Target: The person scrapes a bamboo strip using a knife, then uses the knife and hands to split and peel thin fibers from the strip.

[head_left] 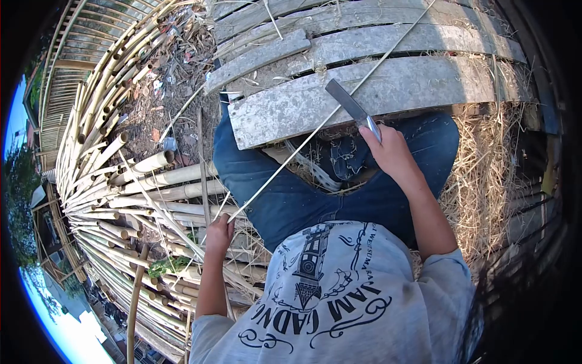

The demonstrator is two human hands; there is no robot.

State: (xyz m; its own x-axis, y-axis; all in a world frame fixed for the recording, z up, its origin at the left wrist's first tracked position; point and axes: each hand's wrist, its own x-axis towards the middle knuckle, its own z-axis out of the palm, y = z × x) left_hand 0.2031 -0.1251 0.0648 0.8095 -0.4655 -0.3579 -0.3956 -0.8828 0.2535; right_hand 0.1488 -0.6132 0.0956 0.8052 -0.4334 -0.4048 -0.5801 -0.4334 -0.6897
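My right hand point(388, 150) is closed round the handle of a broad-bladed knife point(347, 100). Its blade points up and left, over the plank bench point(273, 118) in front of my knees. A long, thin bamboo strip point(284, 165) slants from my left hand point(219, 233) across my thigh and over the bench to the top edge of the view. My left hand grips the strip near its lower end, out beside my left leg. The blade crosses the strip close to the bench's near edge; whether the two touch, I cannot tell.
Cut bamboo poles point(130, 212) lie in a large stack on the left. Straw-like shavings point(476, 176) cover the ground on the right. A loose short board point(257, 62) rests on the bench, among scattered slivers. A bamboo fence point(79, 64) stands at the upper left.
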